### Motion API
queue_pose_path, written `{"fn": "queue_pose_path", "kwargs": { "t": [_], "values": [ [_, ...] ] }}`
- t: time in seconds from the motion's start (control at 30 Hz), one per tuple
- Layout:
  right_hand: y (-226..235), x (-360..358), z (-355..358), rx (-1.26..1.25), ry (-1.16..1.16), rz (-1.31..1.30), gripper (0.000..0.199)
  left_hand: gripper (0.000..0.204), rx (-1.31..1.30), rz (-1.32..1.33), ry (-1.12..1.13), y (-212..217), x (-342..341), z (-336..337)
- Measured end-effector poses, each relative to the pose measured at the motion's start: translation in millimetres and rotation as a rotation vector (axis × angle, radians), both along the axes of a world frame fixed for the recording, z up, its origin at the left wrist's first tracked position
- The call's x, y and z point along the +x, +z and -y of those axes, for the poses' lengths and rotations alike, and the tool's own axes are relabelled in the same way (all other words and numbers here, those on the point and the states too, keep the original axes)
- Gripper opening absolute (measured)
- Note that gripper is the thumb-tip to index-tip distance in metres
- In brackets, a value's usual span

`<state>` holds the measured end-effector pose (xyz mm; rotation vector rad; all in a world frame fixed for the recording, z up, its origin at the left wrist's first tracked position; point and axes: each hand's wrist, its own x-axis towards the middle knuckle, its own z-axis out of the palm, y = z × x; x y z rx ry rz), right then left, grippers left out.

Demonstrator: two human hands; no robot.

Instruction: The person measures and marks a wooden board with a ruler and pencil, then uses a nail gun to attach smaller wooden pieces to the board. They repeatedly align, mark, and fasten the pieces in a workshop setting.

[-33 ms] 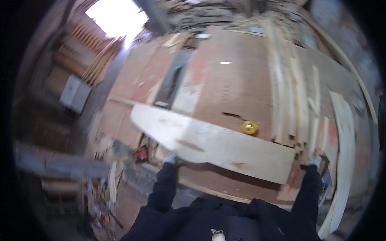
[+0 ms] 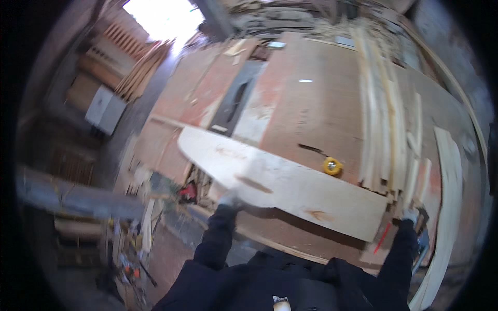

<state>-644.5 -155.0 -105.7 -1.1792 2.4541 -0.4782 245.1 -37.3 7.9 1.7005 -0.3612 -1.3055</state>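
A long pale wooden board (image 2: 290, 179), with a rounded far-left end and brown knots, lies slantwise across the worktable in front of me. My left hand (image 2: 230, 199), in a light glove, is at the board's near edge, left of its middle; blur hides its fingers. Past the board's right end, my gloved right hand (image 2: 410, 214) is closed beside a dark, blocky piece (image 2: 423, 220). What it grips is not clear. A blue-grey tool (image 2: 423, 244) is close to that wrist, and a red pencil-like stick (image 2: 382, 238) lies between the hand and the board.
Beyond the board is a yellow tape measure (image 2: 332, 166) with a thin dark strip (image 2: 313, 149). Long wood strips (image 2: 369, 114) run away on the right, near a wide plank (image 2: 448, 176). A red tool (image 2: 188, 192) lies left of my left hand. Scrap wood (image 2: 270, 20) is piled at the back.
The whole scene has shifted slightly to the right in the picture as the view turned. Both hands keep their places relative to the board.
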Motion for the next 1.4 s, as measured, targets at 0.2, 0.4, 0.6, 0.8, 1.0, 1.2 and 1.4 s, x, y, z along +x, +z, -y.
{"fn": "queue_pose_path", "kwargs": {
  "t": [0.2, 0.4, 0.6, 0.8, 1.0, 1.2, 1.4],
  "values": [
    [13, -21, 13, 0.149, 0.009, -0.159, 0.050, 0.033, 0.136, -0.081, 0.131, 35, -18, 4],
    [74, 10, 15, 0.316, 0.044, -0.270, 0.059, 0.034, 0.117, -0.131, 0.112, 34, -13, 5],
    [47, -15, 30, 0.416, -0.150, -0.478, 0.063, 0.035, 0.100, -0.161, 0.119, 19, -7, 2],
    [78, -9, 15, -0.201, -0.581, 0.692, 0.053, 0.033, -0.020, -0.207, 0.093, -8, 6, 0],
    [131, 86, -41, -0.731, 0.013, -0.002, 0.032, 0.031, 0.031, -0.193, 0.055, -16, 13, -3],
    [174, 256, -109, -0.447, 0.056, 0.997, 0.026, 0.026, 0.037, -0.315, 0.063, 0, 11, -1],
    [224, 518, -135, -0.100, 0.471, 0.766, 0.021, 0.024, -0.064, -0.471, 0.016, -3, 15, -1]
  ]
}}
